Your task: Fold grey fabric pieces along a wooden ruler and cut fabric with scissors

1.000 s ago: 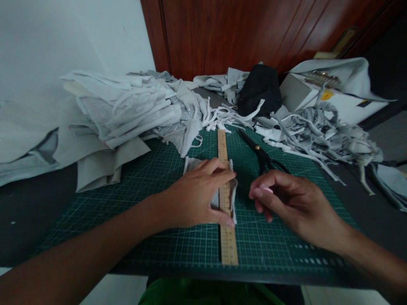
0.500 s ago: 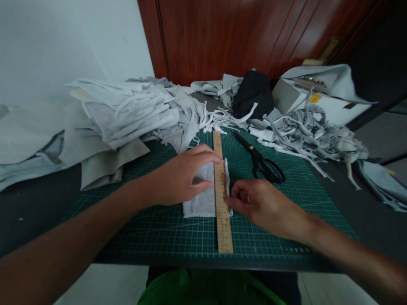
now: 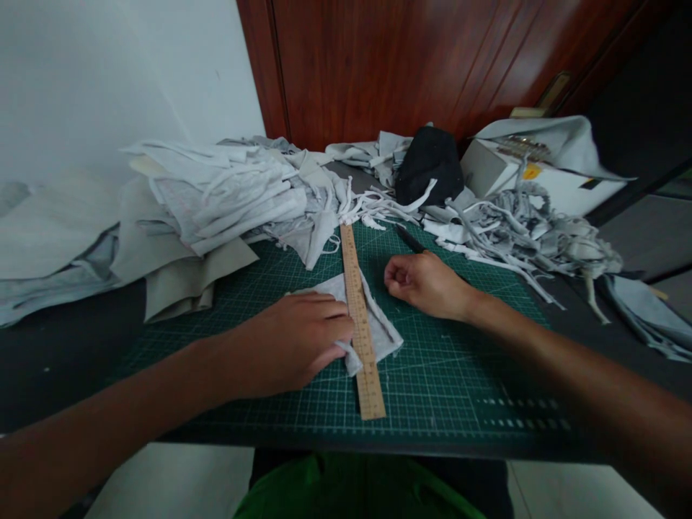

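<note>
On the green cutting mat [image 3: 432,375] lies a piece of light grey cloth [image 3: 383,333], turned at an angle under a wooden ruler [image 3: 361,317]. My left hand [image 3: 303,339] is closed on the cloth at the ruler's left side, and a folded end of it sticks out below the fingers. My right hand [image 3: 427,283] is to the right of the ruler, its fingers curled in; whether it holds anything is hidden. Black scissors [image 3: 409,238] lie under or behind my right hand, with only the blade end showing.
A heap of grey and white cloth [image 3: 227,191] lies at the back left. Behind the mat are a black cloth item [image 3: 431,167] and a white box [image 3: 489,167]. Tangled grey strips [image 3: 530,223] spread at the back right.
The cloth has turned and my left hand has closed on it, moving down. My right hand has moved up, away from the cloth, over the scissors. The ruler has shifted slightly left.
</note>
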Demonstrator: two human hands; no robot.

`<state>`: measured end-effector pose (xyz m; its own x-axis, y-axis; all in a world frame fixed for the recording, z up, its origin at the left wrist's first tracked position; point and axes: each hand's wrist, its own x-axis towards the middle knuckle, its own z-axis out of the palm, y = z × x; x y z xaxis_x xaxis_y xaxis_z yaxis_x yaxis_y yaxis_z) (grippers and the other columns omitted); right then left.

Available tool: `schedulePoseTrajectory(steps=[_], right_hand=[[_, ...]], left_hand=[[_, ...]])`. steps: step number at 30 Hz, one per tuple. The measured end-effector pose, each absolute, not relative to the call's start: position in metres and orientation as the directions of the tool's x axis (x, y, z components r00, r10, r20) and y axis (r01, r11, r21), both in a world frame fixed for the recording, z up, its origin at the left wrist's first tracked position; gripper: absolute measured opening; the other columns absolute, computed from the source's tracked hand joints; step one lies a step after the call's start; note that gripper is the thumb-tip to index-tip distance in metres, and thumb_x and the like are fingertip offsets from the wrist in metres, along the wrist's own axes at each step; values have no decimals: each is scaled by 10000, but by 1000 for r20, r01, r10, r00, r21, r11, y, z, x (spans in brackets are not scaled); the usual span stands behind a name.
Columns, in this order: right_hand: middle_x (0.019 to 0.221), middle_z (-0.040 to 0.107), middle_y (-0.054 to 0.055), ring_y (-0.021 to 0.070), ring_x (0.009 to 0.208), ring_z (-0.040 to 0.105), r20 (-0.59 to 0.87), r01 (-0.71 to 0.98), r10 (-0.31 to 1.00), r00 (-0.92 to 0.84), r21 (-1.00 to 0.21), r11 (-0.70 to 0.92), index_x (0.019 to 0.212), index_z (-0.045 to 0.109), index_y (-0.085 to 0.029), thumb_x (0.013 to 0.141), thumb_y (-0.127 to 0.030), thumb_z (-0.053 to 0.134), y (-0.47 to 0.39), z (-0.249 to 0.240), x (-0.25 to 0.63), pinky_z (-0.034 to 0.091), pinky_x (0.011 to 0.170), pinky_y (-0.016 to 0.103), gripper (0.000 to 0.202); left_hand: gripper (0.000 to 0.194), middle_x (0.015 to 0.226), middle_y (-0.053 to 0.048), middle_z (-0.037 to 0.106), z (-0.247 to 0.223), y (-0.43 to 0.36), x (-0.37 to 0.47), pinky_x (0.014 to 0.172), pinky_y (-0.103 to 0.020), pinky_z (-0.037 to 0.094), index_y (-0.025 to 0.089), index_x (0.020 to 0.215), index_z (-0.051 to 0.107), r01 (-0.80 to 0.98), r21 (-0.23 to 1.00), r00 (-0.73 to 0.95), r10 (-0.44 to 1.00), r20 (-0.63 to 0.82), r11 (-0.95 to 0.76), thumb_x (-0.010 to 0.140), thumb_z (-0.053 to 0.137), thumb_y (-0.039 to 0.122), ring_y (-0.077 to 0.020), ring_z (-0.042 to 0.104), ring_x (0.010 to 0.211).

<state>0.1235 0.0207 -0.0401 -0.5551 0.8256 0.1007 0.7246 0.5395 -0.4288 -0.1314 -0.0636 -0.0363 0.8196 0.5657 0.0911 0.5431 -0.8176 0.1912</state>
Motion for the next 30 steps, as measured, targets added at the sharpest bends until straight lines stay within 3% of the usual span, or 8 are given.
schedulePoseTrajectory(steps=[5, 10, 13, 16, 19, 21, 26, 30], right_hand=[[725, 674, 10, 153, 633, 591, 230, 737, 870, -435, -464, 491, 894, 704, -168, 954, -241, 654, 17, -33, 122, 394, 610, 285, 108], [672, 644, -10, 144, 582, 558, -41, 735, 836, -547, -502, 456, 892, 747, -164, 918, -410, 765, 2, -24, 135, 360, 546, 280, 248], [674, 651, -14, 137, 592, 573, -138, 708, 773, -619, -524, 473, 901, 754, -154, 915, -279, 755, 3, -28, 143, 372, 562, 272, 126], [650, 636, -24, 127, 584, 560, -58, 650, 756, -652, -555, 519, 899, 760, -147, 940, -204, 697, 10, -36, 144, 378, 584, 267, 94], [653, 638, -26, 122, 578, 549, 87, 618, 756, -649, -519, 590, 916, 772, -147, 951, -167, 662, 19, -45, 138, 372, 594, 261, 117], [677, 664, -20, 124, 587, 555, 167, 621, 757, -632, -477, 623, 926, 778, -154, 946, -138, 652, 25, -50, 133, 370, 608, 262, 129], [746, 707, 22, 151, 639, 588, 272, 687, 818, -507, -445, 574, 1013, 757, -136, 970, -160, 645, 28, -52, 131, 385, 639, 276, 122], [673, 666, 7, 142, 582, 551, 139, 717, 875, -463, -521, 463, 881, 749, -146, 990, -363, 698, 15, -40, 143, 360, 568, 275, 248]], left_hand=[[148, 917, -59, 724, -39, -82, -102, 684, -358, 540, 194, 1008, 652, 651, 67, 751, 655, 86, -756, 970, 533, 113, -239, 700, 792], [254, 984, -85, 760, -42, -88, -76, 699, -381, 571, 170, 1145, 675, 722, 117, 676, 731, 94, -682, 965, 511, 97, -269, 742, 848], [183, 1003, -89, 770, -40, -79, -74, 741, -376, 552, 162, 1097, 709, 687, 250, 681, 724, 107, -683, 966, 581, 165, -266, 737, 875], [303, 749, -35, 720, -30, -59, -81, 640, -291, 470, 168, 794, 693, 582, 502, 735, 678, 14, -640, 1029, 532, 270, -177, 681, 691], [275, 648, 18, 669, -25, -35, -87, 536, -236, 406, 162, 870, 705, 542, 717, 742, 650, -163, -438, 1017, 477, 208, -119, 621, 536], [105, 659, 30, 660, -28, -22, -86, 559, -237, 384, 164, 847, 716, 510, 667, 783, 615, -98, -543, 924, 653, 197, -113, 599, 566], [274, 771, 15, 648, -54, -6, -80, 672, -270, 392, 169, 738, 664, 369, 440, 836, 500, 228, -818, 821, 871, 329, -135, 585, 710], [312, 945, -22, 673, -70, -11, -84, 786, -301, 457, 175, 856, 665, 337, 408, 803, 485, 347, -849, 819, 888, 390, -183, 638, 873]])
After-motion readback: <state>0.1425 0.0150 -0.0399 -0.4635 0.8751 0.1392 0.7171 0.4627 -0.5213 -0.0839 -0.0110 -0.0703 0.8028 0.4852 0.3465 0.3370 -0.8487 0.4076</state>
